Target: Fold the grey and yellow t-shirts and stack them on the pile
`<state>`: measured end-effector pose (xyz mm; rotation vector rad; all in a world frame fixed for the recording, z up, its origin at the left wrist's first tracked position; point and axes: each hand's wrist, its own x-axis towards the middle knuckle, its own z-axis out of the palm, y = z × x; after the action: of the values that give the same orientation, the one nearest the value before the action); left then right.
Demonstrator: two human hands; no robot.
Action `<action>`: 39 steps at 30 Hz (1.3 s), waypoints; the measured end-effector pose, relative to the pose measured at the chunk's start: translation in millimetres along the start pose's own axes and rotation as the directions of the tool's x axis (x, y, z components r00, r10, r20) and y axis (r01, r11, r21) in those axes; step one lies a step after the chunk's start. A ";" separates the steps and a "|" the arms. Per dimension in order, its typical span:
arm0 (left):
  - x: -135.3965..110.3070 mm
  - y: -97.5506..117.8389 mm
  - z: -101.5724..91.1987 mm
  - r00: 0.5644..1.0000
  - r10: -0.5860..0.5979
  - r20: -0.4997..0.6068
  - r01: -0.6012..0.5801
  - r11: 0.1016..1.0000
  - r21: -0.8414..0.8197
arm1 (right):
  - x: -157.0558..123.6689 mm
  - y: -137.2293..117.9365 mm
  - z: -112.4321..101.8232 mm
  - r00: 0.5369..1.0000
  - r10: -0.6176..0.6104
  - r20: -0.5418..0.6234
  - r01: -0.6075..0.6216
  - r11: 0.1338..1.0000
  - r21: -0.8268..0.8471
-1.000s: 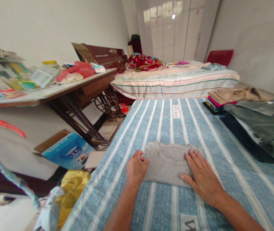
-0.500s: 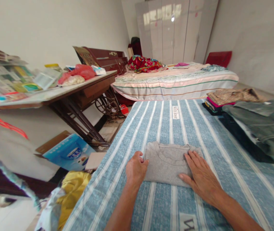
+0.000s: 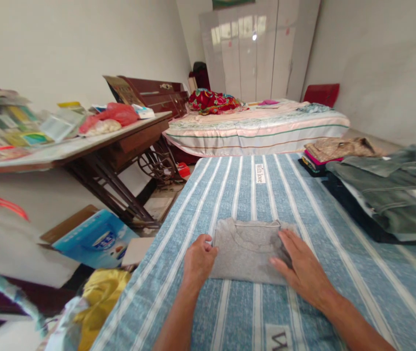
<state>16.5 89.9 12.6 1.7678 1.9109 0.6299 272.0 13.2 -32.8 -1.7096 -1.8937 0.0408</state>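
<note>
One folded gray shirt (image 3: 246, 256) lies near-center on the striped sheet (image 3: 193, 219), my left hand (image 3: 198, 261) curled at its left edge, can't tell if pinching, my right hand (image 3: 305, 269) spread open over its right side; light, even pressure should keep folds flat.

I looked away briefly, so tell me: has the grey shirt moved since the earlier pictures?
No, not visibly. The grey shirt lies across the same stripes of the blue cloth as before; the whole view has shifted, cloth included.
</note>
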 end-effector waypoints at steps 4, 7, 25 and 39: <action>0.4 -4.8 0.0 0.999 0.031 0.023 -0.030 0.999 -0.034 | 6.7 12.0 -7.8 0.979 0.086 -0.184 -0.079 0.996 0.048; 1.0 -7.6 0.5 0.999 0.042 0.022 -0.041 0.998 -0.048 | 9.8 23.1 -8.6 0.968 0.169 -0.185 -0.182 0.982 -0.052; 2.7 5.7 -10.0 1.000 0.004 0.004 -0.005 0.990 0.143 | 9.1 38.0 0.7 0.974 0.186 -0.128 -0.197 0.977 -0.081; 73.0 25.2 5.4 0.981 0.132 0.142 -0.170 0.938 0.302 | 13.8 45.2 4.3 0.971 0.193 -0.139 -0.200 0.979 -0.035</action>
<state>34.6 164.6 22.0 2.1134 1.8858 0.2705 310.8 35.4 -48.7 -1.8786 -1.6353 -0.0440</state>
